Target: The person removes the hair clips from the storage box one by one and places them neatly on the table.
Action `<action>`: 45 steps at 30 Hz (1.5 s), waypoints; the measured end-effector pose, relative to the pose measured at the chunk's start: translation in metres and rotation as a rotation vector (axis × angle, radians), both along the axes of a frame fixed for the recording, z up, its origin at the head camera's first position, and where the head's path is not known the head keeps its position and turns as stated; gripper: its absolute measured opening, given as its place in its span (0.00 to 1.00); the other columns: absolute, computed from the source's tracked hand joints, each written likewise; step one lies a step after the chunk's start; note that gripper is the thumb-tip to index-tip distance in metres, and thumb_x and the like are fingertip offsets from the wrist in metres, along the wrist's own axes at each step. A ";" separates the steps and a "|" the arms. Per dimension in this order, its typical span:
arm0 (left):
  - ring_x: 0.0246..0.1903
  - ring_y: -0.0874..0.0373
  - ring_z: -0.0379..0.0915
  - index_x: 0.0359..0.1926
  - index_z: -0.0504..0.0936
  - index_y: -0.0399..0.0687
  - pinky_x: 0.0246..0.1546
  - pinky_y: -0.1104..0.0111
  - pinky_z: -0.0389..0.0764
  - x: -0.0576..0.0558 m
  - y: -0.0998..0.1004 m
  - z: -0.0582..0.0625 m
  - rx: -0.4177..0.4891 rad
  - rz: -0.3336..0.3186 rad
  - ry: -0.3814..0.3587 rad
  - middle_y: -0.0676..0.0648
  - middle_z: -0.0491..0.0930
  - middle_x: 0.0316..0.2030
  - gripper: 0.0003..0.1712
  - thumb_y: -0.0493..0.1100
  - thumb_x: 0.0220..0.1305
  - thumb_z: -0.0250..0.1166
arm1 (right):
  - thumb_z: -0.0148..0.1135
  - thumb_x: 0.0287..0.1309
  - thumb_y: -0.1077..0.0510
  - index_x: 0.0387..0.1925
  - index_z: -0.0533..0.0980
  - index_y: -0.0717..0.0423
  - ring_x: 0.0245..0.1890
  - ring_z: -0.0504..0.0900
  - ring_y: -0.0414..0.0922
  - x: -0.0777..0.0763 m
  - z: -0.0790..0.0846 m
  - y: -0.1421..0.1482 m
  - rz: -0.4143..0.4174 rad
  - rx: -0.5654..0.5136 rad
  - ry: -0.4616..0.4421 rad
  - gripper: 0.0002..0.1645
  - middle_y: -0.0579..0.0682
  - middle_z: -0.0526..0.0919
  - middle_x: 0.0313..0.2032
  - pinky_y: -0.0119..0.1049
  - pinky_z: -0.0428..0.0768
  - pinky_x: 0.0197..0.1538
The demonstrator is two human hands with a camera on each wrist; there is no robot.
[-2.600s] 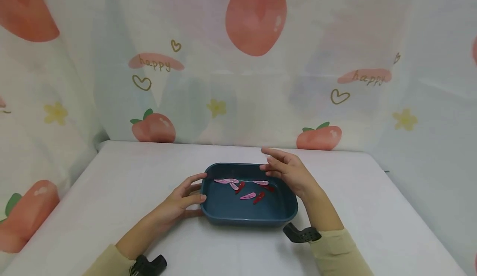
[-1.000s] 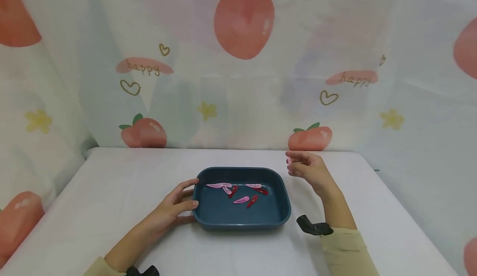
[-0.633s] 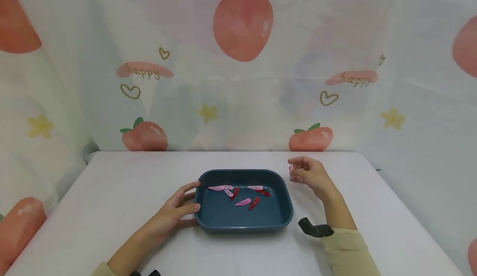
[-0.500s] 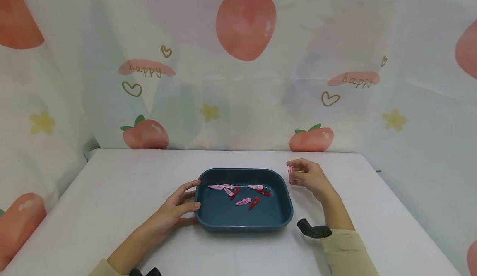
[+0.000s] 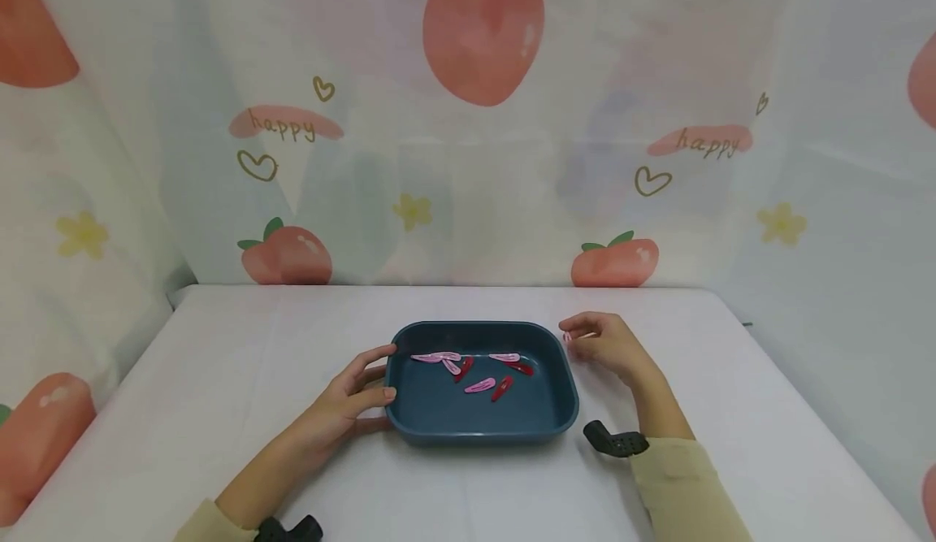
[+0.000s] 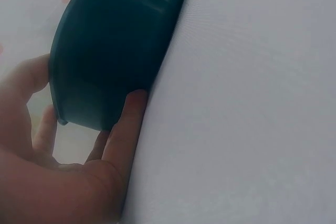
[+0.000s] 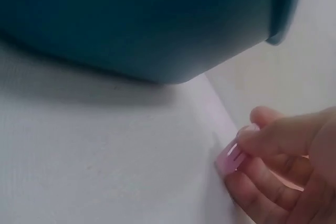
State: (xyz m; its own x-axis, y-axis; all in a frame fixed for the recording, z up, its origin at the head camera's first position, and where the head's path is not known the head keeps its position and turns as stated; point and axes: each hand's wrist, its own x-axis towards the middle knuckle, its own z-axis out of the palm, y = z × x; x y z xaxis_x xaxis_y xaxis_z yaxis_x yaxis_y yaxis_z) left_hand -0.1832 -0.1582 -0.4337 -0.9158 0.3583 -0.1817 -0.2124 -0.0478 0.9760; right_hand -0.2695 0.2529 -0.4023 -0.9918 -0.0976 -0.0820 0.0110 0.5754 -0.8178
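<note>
- One pink hair clip (image 7: 229, 159) is pinched in my right hand (image 5: 608, 345)
- My left hand (image 5: 342, 398) grips the blue tray (image 5: 446, 414)
- Red clips (image 5: 501, 388) and pink clips (image 5: 479, 385) lie inside

The left forearm (image 5: 270, 469) slants up and inward from the lower left to the left hand (image 5: 347, 396), whose fingers (image 6: 126, 132) spread apart, only slightly bent, the left thumb (image 5: 373, 398) held well away from the forefinger (image 5: 375, 353). The right forearm (image 5: 661, 404) leans up and leftward from the lower right. The right hand (image 5: 610, 349) points leftward, the right thumb (image 7: 278, 136) and fingertips (image 7: 239, 188) drawn together in a pinch, though which fingers meet there is hard to make out in the blurred right wrist view.
</note>
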 end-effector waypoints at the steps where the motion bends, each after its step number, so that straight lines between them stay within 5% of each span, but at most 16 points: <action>1: 0.68 0.37 0.62 0.74 0.60 0.62 0.55 0.48 0.80 0.000 -0.001 0.000 0.001 0.001 0.000 0.37 0.54 0.74 0.37 0.41 0.69 0.63 | 0.61 0.62 0.66 0.55 0.78 0.63 0.36 0.81 0.48 -0.001 -0.001 0.000 -0.001 0.011 -0.006 0.19 0.59 0.82 0.43 0.35 0.84 0.41; 24: 0.69 0.35 0.60 0.74 0.60 0.61 0.56 0.47 0.79 0.000 -0.007 0.001 -0.009 0.020 0.007 0.36 0.53 0.74 0.36 0.41 0.69 0.63 | 0.66 0.61 0.65 0.54 0.79 0.61 0.35 0.83 0.45 -0.005 -0.004 -0.012 -0.048 0.188 0.038 0.19 0.57 0.85 0.42 0.37 0.85 0.43; 27: 0.69 0.36 0.60 0.74 0.59 0.61 0.56 0.48 0.79 0.000 -0.008 -0.001 -0.001 0.014 0.003 0.36 0.52 0.74 0.37 0.40 0.69 0.62 | 0.64 0.63 0.62 0.56 0.78 0.61 0.38 0.84 0.47 -0.004 -0.002 -0.010 -0.031 0.129 0.037 0.20 0.59 0.84 0.45 0.37 0.86 0.45; 36: 0.67 0.38 0.64 0.74 0.60 0.62 0.56 0.48 0.79 0.001 -0.007 -0.001 -0.012 0.010 0.015 0.37 0.53 0.74 0.36 0.42 0.70 0.63 | 0.62 0.68 0.55 0.61 0.71 0.68 0.47 0.83 0.48 0.011 0.037 -0.023 0.094 -0.311 0.090 0.27 0.61 0.80 0.53 0.36 0.85 0.49; 45: 0.67 0.38 0.63 0.74 0.61 0.63 0.55 0.48 0.80 -0.001 0.000 -0.001 -0.001 0.006 0.024 0.38 0.54 0.74 0.36 0.41 0.70 0.63 | 0.64 0.66 0.56 0.58 0.75 0.65 0.48 0.83 0.58 0.025 0.045 -0.058 0.312 -0.344 0.051 0.23 0.67 0.79 0.52 0.39 0.85 0.48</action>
